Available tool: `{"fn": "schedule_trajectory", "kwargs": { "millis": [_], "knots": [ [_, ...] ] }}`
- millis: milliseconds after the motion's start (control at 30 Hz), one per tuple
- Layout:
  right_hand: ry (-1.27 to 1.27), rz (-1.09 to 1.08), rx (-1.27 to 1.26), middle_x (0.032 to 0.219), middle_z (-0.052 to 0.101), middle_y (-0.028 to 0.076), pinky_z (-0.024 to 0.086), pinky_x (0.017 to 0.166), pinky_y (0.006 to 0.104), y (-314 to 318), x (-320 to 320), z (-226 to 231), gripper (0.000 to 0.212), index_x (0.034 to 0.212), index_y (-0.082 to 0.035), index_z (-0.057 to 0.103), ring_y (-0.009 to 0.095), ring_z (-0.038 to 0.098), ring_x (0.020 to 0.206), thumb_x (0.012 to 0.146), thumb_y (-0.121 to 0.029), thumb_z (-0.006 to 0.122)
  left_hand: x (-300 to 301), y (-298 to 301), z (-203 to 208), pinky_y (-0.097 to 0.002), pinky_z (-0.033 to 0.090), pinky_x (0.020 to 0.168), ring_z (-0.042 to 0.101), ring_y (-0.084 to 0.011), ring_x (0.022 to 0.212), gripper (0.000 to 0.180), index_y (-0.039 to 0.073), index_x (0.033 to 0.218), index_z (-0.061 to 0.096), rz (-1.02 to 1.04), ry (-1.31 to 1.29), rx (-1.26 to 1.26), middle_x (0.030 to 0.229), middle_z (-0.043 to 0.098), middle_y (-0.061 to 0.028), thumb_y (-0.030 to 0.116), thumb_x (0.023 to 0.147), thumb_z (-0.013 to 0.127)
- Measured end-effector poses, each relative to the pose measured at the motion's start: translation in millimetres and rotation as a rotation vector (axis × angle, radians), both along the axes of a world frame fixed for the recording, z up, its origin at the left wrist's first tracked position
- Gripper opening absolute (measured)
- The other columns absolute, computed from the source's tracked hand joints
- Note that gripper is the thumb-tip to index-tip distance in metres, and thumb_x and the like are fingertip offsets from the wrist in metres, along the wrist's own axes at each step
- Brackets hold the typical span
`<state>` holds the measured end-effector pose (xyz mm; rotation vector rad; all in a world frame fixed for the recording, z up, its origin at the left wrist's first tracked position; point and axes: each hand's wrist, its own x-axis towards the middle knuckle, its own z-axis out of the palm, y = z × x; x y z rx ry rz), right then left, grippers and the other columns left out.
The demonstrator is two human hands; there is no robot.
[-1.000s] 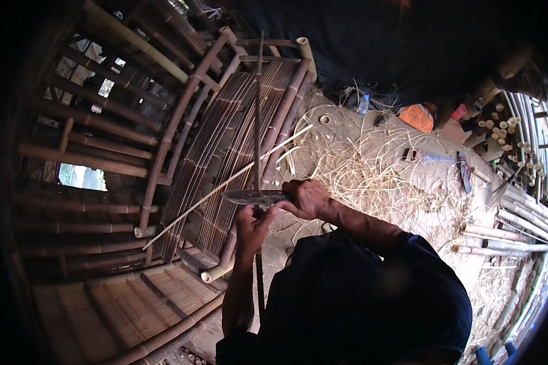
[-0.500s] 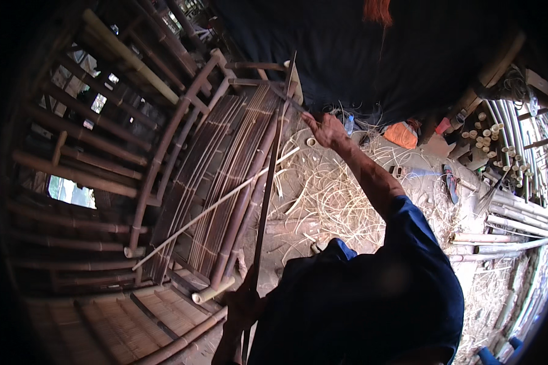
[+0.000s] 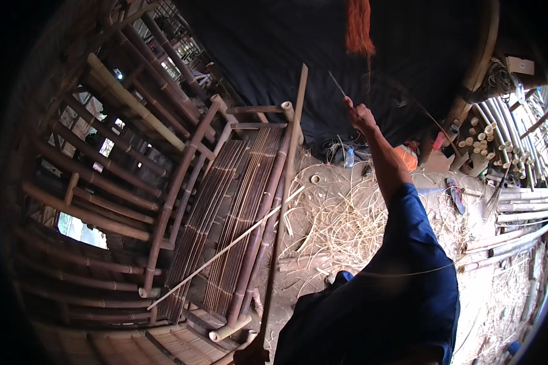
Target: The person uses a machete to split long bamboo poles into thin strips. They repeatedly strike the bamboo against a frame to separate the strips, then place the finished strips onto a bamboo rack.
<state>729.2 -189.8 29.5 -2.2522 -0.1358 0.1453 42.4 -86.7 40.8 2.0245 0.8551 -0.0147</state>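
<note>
My right hand (image 3: 362,117) is closed around the handle of a knife (image 3: 337,84), held out at arm's length ahead. Its narrow blade points up and left, apart from the long bamboo strip. At the lower edge my left hand (image 3: 252,353), dark and partly cut off, is closed on that flat bamboo strip (image 3: 284,201). The strip rises steeply away from me, past the right side of a bamboo bench (image 3: 240,225). A thin pale stick (image 3: 225,249) lies slantwise across the bench seat. One thin, curved sliver (image 3: 408,274) crosses in front of my dark blue sleeve.
Curly bamboo shavings (image 3: 341,225) litter the floor right of the bench. A dark cloth (image 3: 420,48) hangs ahead, with an orange fibre tuft (image 3: 359,30) before it. Stacked bamboo poles (image 3: 499,146) stand at far right, near a sandal (image 3: 454,196). Bamboo framework (image 3: 103,201) fills the left.
My right hand with the knife has swung up and away to the right, off the bamboo strip. My left hand sits lower in view, still on the strip. The view has shifted a little.
</note>
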Motion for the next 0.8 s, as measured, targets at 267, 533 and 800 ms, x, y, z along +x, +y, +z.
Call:
{"fn": "schedule_trajectory", "kwargs": {
  "millis": [267,533,800],
  "knots": [
    [0.209,0.644,-0.064,0.086,0.066,0.022,0.053,0.075,0.048,32,-298,-23,0.064,0.119,-0.009,0.06,0.038,0.067,0.079,0.094,-0.063,0.037,125,54,10,-0.025,0.029,0.037,0.041,-0.0059,0.041,0.022,0.006,0.094,0.063,0.071,-0.326,-0.07,0.054,0.045,0.0059,0.027,0.096,0.057],
    [-0.322,0.876,0.031,0.066,0.06,0.019,0.049,0.057,0.0491,33,-359,-41,0.063,0.094,-0.005,0.06,0.041,0.063,0.064,0.09,-0.065,0.044,170,50,12,-0.0223,0.033,0.042,0.043,-0.0033,0.047,0.033,0.005,0.118,0.062,0.047,-0.311,-0.163,0.057,0.047,0.0044,0.023,0.091,0.065],
    [-0.279,0.167,-0.045,0.081,0.064,0.033,0.055,0.072,0.0479,28,-131,-28,0.086,0.076,0.006,0.069,0.043,0.067,0.085,0.088,-0.073,0.037,22,-5,5,-0.0344,0.053,0.078,0.066,-0.0201,0.089,0.053,0.003,0.13,0.053,-0.415,0.072,0.71,0.105,0.065,-0.0131,0.027,0.084,0.065]
  ]
}}
